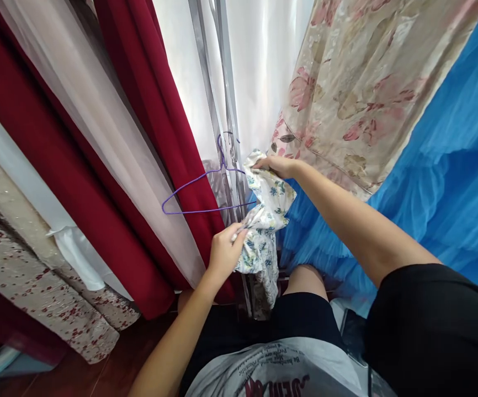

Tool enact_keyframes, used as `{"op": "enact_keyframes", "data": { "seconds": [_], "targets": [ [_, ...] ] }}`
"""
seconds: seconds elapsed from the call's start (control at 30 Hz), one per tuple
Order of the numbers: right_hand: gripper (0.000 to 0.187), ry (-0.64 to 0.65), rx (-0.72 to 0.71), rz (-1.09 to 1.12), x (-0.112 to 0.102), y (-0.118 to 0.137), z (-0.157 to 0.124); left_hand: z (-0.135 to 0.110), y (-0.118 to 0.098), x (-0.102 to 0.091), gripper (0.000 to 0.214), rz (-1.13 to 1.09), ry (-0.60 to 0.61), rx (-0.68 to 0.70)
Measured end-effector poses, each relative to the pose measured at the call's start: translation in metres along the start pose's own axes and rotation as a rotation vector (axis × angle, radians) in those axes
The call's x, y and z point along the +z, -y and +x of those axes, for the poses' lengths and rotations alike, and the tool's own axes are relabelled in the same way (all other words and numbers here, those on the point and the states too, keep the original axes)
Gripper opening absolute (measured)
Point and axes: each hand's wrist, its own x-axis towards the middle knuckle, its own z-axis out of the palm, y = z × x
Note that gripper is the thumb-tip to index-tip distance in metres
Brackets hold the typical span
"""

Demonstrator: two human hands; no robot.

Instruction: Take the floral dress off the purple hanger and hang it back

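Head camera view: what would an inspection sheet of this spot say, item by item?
Surface: no table in view; dark wooden floor at lower left.
Things in hand: flowered cloth held between both hands; purple wire hanger hooked at a metal window bar, its right end reaching the cloth.
Clutter: nothing seen.
Hands: left hand shut on the cloth's lower part; right hand shut on its top edge.
Cables: nothing seen.
Surroundings: red curtain, white sheer curtain, beige flowered curtain, blue net fabric, all hanging close around.
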Motion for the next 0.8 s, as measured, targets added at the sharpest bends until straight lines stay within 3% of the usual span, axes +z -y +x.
{"op": "enact_keyframes", "data": {
  "seconds": [0.1, 0.2, 0.3, 0.43, 0.5, 0.6, 0.7, 0.8],
  "targets": [
    [0.016, 0.133, -0.020, -0.032, 0.007, 0.000, -0.007, -0.007, 0.024, -0.032, 0.023, -0.054, -0.040, -0.073],
    [0.015, 0.146, -0.128, 0.001, 0.004, -0.001, -0.020, -0.005, 0.048, -0.066, 0.034, -0.170, -0.004, -0.187],
    [0.011, 0.122, -0.154, 0.003, -0.002, -0.001, -0.030, 0.006, 0.067, -0.102, 0.043, -0.149, 0.154, -0.238],
    [0.020, 0.031, -0.130, -0.005, -0.004, 0.002, -0.035, 0.030, 0.084, -0.153, 0.034, 0.105, 0.348, -0.172],
    [0.022, 0.047, -0.100, -0.010, -0.002, 0.005, -0.037, 0.046, 0.090, -0.179, 0.027, 0.224, 0.328, -0.118],
    [0.022, 0.021, -0.117, -0.013, -0.002, 0.008, -0.040, 0.074, 0.091, -0.211, 0.022, 0.477, 0.168, -0.014],
    [0.026, -0.110, -0.189, -0.028, -0.006, 0.008, -0.040, 0.102, 0.079, -0.218, 0.026, 0.631, 0.021, 0.089],
    [0.025, -0.125, -0.121, -0.096, -0.008, 0.005, -0.039, 0.128, 0.060, -0.193, 0.025, 0.406, 0.036, 0.131]
  ]
}}
